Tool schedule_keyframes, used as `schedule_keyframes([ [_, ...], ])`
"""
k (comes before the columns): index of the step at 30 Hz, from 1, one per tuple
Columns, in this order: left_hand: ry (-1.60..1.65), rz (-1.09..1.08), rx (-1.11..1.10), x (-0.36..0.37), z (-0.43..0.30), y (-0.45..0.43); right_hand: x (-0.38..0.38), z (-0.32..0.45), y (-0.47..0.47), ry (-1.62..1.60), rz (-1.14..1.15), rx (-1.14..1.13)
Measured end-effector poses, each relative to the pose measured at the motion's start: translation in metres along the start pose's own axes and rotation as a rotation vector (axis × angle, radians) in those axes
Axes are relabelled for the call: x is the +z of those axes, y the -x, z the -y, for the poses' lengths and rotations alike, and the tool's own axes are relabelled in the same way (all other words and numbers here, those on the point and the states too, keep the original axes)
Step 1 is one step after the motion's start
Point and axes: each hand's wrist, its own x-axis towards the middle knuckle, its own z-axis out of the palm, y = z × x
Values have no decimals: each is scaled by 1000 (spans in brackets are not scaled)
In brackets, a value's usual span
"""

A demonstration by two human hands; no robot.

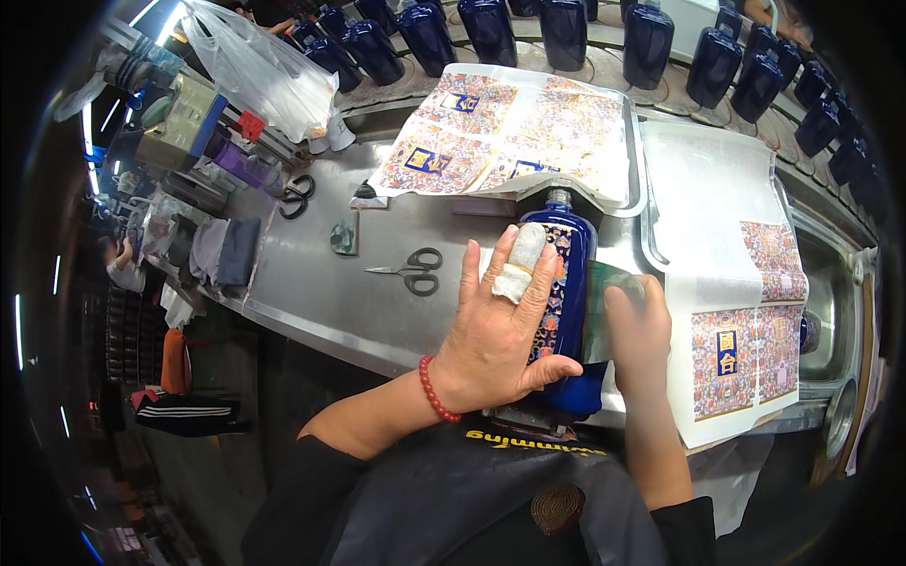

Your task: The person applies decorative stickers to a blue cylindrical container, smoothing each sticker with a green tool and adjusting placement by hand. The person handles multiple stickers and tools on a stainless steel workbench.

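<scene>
A dark blue glass bottle (pixel 582 240) lies on its side before me, its neck pointing away, with a patterned decal (pixel 553 322) on its upper face. My left hand (pixel 499 318) rests flat on the decal and bottle, fingers spread; a whitish cloth cover wraps one finger. In my right hand (pixel 637 325), blurred, is a green translucent flexible scraper (pixel 601 311), held against the bottle's right side. Decal sheets (pixel 453 134) lie beyond the bottle's neck, and more printed sheets (pixel 722 354) are to the right.
Black-handled scissors (pixel 417 271) lie left of the bottle, near a small green piece (pixel 345 235). Another pair of scissors (pixel 297 197) is farther left. Blue bottles (pixel 488 32) stand on a curved conveyor at the back. A metal sink (pixel 835 283) is at right.
</scene>
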Motion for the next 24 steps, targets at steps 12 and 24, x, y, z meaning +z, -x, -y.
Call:
schedule_keyframes([
  [12,32,55,-64,-4,4,-20,1,-1,-1,11,-17,-42],
  [24,45,30,-79,-6,3,-7,0,0,-1,41,-9,-27],
])
